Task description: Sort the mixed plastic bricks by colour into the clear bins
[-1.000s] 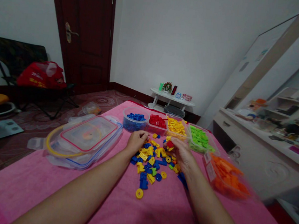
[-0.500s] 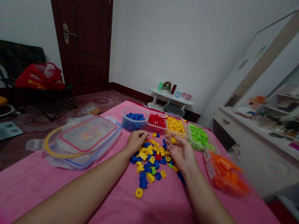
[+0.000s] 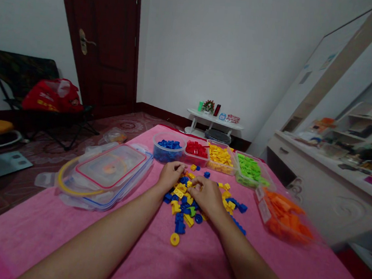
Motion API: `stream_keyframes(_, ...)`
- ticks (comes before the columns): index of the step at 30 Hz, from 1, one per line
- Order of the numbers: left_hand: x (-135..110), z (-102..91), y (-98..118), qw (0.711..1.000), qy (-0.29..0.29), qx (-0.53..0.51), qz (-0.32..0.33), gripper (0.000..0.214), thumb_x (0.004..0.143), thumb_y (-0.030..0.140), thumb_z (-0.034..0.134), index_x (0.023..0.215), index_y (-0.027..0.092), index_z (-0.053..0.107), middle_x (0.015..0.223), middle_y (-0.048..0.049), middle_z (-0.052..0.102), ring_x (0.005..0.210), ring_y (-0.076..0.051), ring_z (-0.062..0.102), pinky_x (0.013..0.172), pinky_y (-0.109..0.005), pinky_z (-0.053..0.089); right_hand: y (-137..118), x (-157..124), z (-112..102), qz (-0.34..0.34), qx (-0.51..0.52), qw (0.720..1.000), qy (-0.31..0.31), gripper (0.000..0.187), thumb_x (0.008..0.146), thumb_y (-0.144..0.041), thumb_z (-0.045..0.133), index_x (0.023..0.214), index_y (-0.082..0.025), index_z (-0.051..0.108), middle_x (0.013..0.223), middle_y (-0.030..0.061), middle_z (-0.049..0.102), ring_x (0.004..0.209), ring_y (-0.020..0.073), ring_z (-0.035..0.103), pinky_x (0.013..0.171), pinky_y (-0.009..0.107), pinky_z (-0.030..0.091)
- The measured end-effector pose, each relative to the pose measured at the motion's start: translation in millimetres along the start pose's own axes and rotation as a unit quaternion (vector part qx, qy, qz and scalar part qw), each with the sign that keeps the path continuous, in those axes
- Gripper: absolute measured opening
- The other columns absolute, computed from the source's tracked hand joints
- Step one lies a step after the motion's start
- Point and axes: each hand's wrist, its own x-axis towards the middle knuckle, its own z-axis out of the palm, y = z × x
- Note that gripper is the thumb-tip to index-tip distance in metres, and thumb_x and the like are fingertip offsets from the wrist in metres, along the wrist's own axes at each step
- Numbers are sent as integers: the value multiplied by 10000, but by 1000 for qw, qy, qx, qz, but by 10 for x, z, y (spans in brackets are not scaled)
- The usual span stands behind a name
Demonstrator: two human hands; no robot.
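Note:
A pile of small plastic building pieces [image 3: 186, 207], mostly blue and yellow, lies on the pink cloth [image 3: 194, 263]. My left hand [image 3: 169, 177] rests at the pile's far left edge, just in front of the blue tub [image 3: 168, 152]. Its fingers are curled in, and what they hold is hidden. My right hand [image 3: 206, 195] lies palm down on the middle of the pile, with its fingertips bent and pinched among the pieces near my left hand. One yellow ring [image 3: 174, 239] lies apart at the near end.
Behind the pile stand tubs of sorted pieces: red [image 3: 196, 151], yellow [image 3: 220, 158] and green [image 3: 251, 171]. An orange-filled box [image 3: 284, 217] is at the right. Stacked clear lidded containers [image 3: 103, 175] lie at the left. A dresser [image 3: 319, 187] stands to the right.
My right hand turned from palm up near the yellow tub to palm down and moved left onto the pile. My left hand stayed where it was.

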Motion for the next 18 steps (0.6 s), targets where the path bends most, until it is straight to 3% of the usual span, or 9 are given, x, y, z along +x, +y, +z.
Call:
stream_keyframes(2, -5, -1, 8, 1000, 0, 2, -2, 302, 818, 344, 503, 924, 146, 705, 782, -63, 712, 708, -166, 644, 613, -236, 457, 5, 22, -49, 24, 165, 986, 20, 129, 635, -301, 623, 680, -185, 590, 610, -3, 560, 576, 133, 505, 508, 229, 335)
stream_keyframes(5, -9, 0, 9, 1000, 0, 6, -1, 301, 820, 341, 499, 916, 144, 705, 778, -61, 712, 704, -162, 642, 611, -234, 455, -23, 29, -158, 80, 440, 894, -17, 216, 675, -372, 557, 773, -180, 569, 652, 6, 557, 567, 126, 494, 435, 201, 296)
stream_keyframes(7, -6, 1, -4, 1000, -1, 7, 1, 301, 821, 341, 498, 919, 144, 703, 778, -59, 712, 702, -161, 642, 610, -233, 456, -57, 16, -201, 99, 541, 833, -59, 282, 690, -391, 537, 887, -192, 571, 706, 12, 578, 550, 116, 483, 404, 187, 263)
stream_keyframes(8, -4, 2, -13, 1000, -1, 7, 1, 300, 821, 340, 497, 923, 146, 702, 779, -58, 712, 702, -161, 641, 611, -233, 456, -73, 8, -200, 101, 550, 826, -72, 311, 690, -395, 553, 931, -200, 569, 711, 5, 580, 523, 104, 460, 394, 182, 243)
stream_keyframes(9, -2, 2, -21, 1000, -1, 7, 2, 299, 820, 338, 497, 926, 147, 701, 782, -57, 711, 705, -160, 642, 614, -234, 457, -85, 1, -181, 99, 534, 836, -78, 331, 689, -397, 576, 962, -209, 567, 686, -11, 567, 488, 90, 425, 389, 179, 224)
stream_keyframes(11, 3, 2, -35, 1000, 0, 9, 4, 296, 819, 336, 498, 926, 150, 702, 784, -56, 710, 713, -160, 641, 622, -233, 459, -101, -9, -104, 74, 434, 895, -74, 340, 686, -383, 624, 977, -213, 580, 605, -46, 514, 446, 72, 366, 404, 185, 227)
stream_keyframes(14, 7, 1, -37, 1000, -2, 10, 7, 291, 819, 333, 498, 919, 151, 703, 788, -56, 709, 716, -156, 639, 625, -230, 457, -108, -23, 33, 1, 172, 984, -49, 291, 672, -336, 662, 934, -213, 641, 555, -50, 499, 488, 94, 429, 492, 220, 302)
stream_keyframes(16, 10, 2, -31, 1000, -2, 7, 6, 293, 822, 336, 495, 923, 153, 700, 790, -56, 709, 715, -154, 640, 624, -229, 456, -116, -37, 84, -32, 19, 999, -28, 260, 685, -325, 658, 928, -235, 668, 601, -22, 571, 570, 127, 510, 547, 240, 315)
stream_keyframes(18, 14, 1, -24, 1000, -4, 3, 5, 297, 824, 341, 493, 927, 152, 698, 791, -56, 709, 717, -155, 642, 628, -230, 457, -125, -49, 96, -41, -61, 997, -22, 219, 710, -333, 641, 908, -247, 678, 661, 2, 628, 642, 153, 557, 575, 253, 315)
